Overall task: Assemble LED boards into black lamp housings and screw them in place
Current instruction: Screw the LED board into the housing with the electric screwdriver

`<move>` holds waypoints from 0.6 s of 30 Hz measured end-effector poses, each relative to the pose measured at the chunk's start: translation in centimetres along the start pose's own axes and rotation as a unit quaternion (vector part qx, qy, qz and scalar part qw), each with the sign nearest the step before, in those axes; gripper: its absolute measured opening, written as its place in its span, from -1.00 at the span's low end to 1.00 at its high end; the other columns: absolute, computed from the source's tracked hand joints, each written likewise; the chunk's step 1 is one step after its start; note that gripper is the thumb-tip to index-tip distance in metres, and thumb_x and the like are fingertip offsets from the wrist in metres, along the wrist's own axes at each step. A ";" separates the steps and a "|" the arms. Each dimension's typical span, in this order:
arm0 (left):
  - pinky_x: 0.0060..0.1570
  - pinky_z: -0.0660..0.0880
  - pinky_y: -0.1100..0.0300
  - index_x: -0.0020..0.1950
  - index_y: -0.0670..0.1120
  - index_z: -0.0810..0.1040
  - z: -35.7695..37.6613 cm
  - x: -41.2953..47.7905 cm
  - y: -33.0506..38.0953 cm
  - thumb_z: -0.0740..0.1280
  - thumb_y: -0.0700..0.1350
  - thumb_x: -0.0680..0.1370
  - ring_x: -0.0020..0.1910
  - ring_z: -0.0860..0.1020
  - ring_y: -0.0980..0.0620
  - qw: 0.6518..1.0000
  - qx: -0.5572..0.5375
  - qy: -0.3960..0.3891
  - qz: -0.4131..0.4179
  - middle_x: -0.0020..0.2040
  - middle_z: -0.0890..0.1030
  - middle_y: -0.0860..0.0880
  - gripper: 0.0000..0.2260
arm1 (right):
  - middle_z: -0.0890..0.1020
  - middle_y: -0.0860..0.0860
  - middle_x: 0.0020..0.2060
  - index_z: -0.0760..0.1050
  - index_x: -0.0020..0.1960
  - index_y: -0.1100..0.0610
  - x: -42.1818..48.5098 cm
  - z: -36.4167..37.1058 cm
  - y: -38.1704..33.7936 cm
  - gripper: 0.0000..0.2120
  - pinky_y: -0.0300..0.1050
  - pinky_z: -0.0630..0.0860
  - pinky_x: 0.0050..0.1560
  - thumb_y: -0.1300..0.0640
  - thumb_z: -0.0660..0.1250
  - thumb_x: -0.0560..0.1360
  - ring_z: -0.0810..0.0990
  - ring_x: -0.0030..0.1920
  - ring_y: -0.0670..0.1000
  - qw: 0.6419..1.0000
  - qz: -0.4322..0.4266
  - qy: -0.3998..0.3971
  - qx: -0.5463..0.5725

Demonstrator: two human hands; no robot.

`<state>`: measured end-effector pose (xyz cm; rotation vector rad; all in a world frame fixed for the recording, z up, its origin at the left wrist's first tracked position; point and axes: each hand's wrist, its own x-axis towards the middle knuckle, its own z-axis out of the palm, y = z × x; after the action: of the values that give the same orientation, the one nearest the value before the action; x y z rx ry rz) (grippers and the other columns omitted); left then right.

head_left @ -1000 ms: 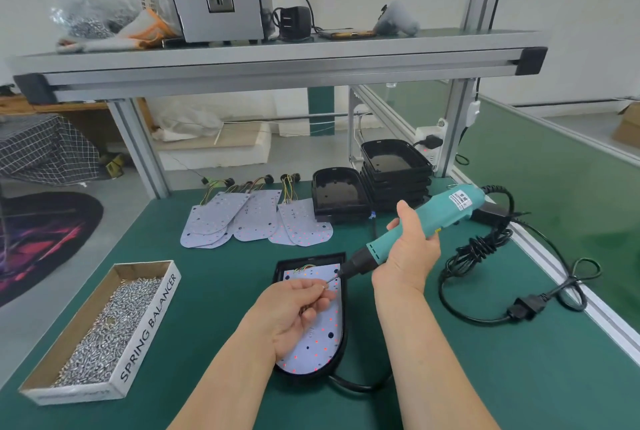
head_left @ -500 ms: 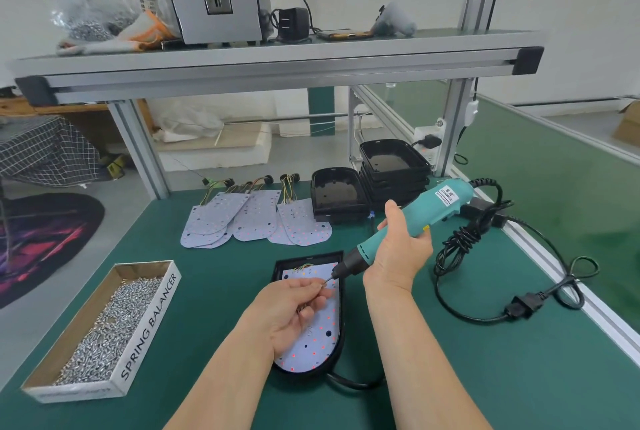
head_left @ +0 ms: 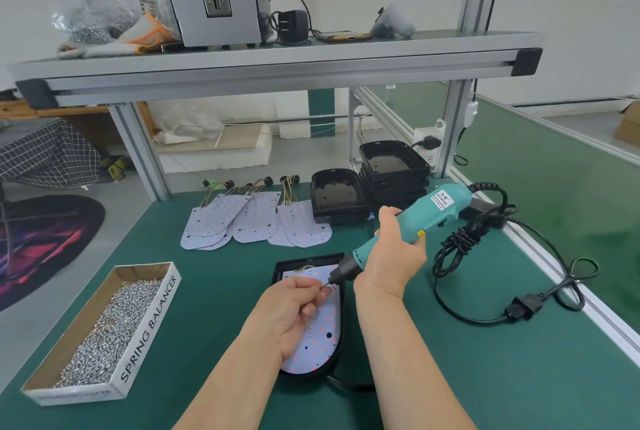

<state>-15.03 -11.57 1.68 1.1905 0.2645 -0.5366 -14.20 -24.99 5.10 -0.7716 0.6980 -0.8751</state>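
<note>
A black lamp housing (head_left: pixel 284 266) lies on the green mat in front of me with a white LED board (head_left: pixel 323 332) seated inside it. My left hand (head_left: pixel 294 311) hovers over the board and pinches a small screw (head_left: pixel 325 287) at the driver's tip. My right hand (head_left: pixel 391 263) grips a teal electric screwdriver (head_left: pixel 415 221), tilted down to the left, its bit touching that screw. Several loose LED boards (head_left: pixel 249 221) with wire tails lie further back. Empty black housings (head_left: pixel 337 201) stand behind, one beside a stack (head_left: pixel 393 169).
An open cardboard box of screws (head_left: pixel 104 332) sits at the left. The screwdriver's black cable (head_left: pixel 464 246) and plug (head_left: pixel 519 306) coil at the right, near the bench's aluminium edge rail. An overhead shelf (head_left: pixel 277 65) on aluminium posts carries a grey machine.
My right hand has brought the screwdriver left and down, so its bit now meets the screw in my left fingers. The left hand has barely moved.
</note>
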 end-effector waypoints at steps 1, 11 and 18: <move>-0.60 0.35 0.39 -0.11 -0.31 0.49 0.0 0.0 -0.1 0.20 -0.49 0.59 -0.44 0.61 0.12 1.000 0.000 0.004 0.009 -0.22 0.61 -0.27 -0.84 | 0.51 -0.13 -0.44 0.51 -0.17 0.05 0.0 -0.2 0.1 -0.84 -0.17 0.43 -0.33 0.12 0.50 0.38 0.45 -0.44 -0.10 1.000 0.021 -0.002 0.015; -0.53 0.40 0.37 -0.08 -0.28 0.50 0.1 -0.2 -0.7 0.21 -0.45 0.60 -0.43 0.59 0.13 0.999 0.020 0.015 0.044 -0.16 0.62 -0.27 -0.85 | 0.46 -0.15 -0.52 0.48 -0.15 0.08 0.4 -0.5 0.5 -0.82 -0.27 0.40 -0.45 0.14 0.49 0.38 0.41 -0.47 -0.08 0.999 0.040 0.010 0.033; -0.50 0.41 0.36 -0.10 -0.26 0.50 0.1 -0.6 -0.6 0.19 -0.46 0.61 -0.37 0.59 0.08 0.998 0.014 0.020 0.060 -0.19 0.63 -0.25 -0.82 | 0.47 -0.12 -0.51 0.48 -0.06 0.09 0.2 -0.6 1.2 -0.76 -0.07 0.44 -0.23 0.08 0.48 0.36 0.42 -0.37 0.02 0.998 0.049 0.027 0.041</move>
<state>-15.90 -11.66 1.48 1.2364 0.2194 -0.4137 -14.16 -24.86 3.76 -0.6381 0.7377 -0.8334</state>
